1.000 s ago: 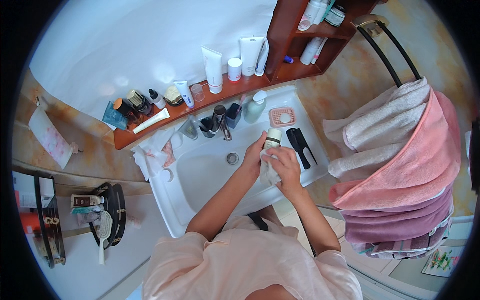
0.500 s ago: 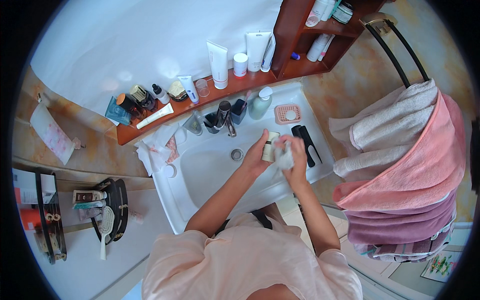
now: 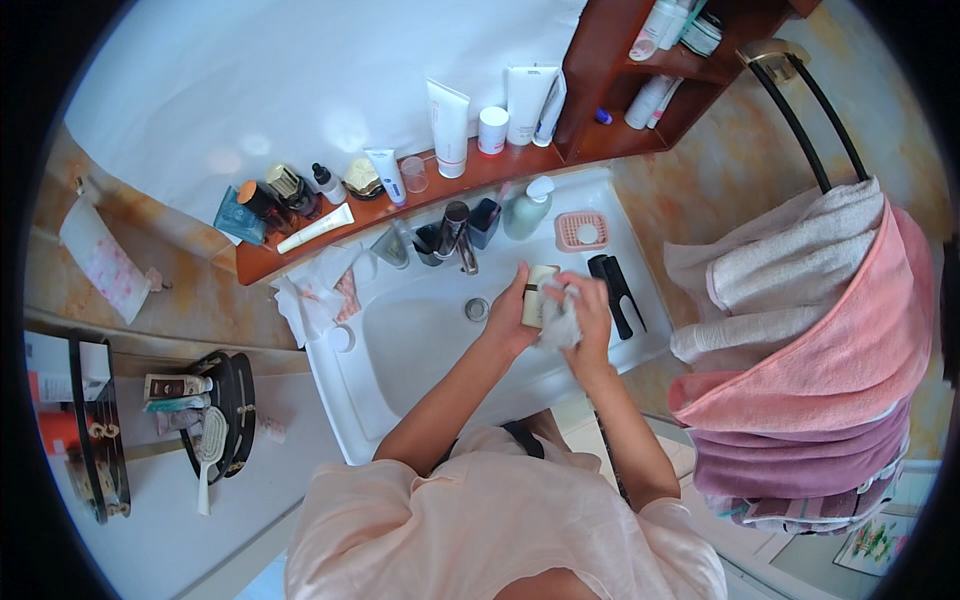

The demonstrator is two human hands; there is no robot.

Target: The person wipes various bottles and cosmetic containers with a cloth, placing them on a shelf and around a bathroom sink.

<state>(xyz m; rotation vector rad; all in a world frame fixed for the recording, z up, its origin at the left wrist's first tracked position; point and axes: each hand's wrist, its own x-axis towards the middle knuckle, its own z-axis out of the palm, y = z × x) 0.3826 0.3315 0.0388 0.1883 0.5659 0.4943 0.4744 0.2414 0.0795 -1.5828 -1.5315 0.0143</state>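
Over the right half of the white sink [image 3: 400,385], my left hand [image 3: 512,318] is wrapped round a cream-coloured cylindrical container [image 3: 538,296] with a dark band near its top. A crumpled white cloth or tissue [image 3: 560,325] is gripped in my right hand [image 3: 588,315], pressed against the container's right side. Part of the container is hidden behind the cloth and my fingers. The tap [image 3: 458,235] and the drain [image 3: 477,309] lie just left of and beyond my hands.
Along the back, a red-brown shelf [image 3: 400,208] carries several tubes and bottles. On the sink's rim stand a green pump bottle [image 3: 527,212], a pink soap dish [image 3: 582,232] and a black hair clip or comb-like item [image 3: 617,295]. Towels [image 3: 800,350] hang at the right.
My right hand has shifted slightly with the cloth, which hangs lower against the container. My left hand still holds the container. The view has moved a little.
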